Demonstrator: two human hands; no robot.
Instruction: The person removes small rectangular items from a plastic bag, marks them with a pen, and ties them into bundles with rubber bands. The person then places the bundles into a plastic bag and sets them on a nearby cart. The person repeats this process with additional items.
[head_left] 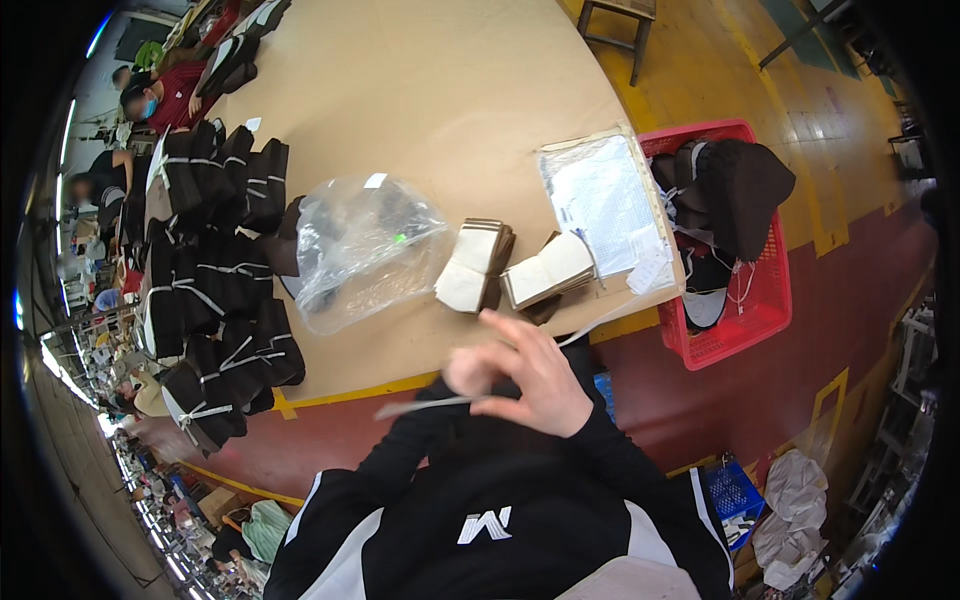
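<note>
My right hand is raised in front of my body at the table's near edge, thumb and fingers curled toward each other. A thin white strip runs to its thumb, and another pale length trails behind it toward the table corner. My left hand is close against the right one, smeared by motion and partly covered, so its grip does not show. Just beyond the hands, a stack of brown-and-white cut pieces lies on the table, with a second stack of the same sort to its right.
Tied dark bundles crowd the table's left side. A clear plastic bag lies beside them. Papers cover the right corner, next to a red crate of dark pieces. A blue crate stands on the floor; people work at far left.
</note>
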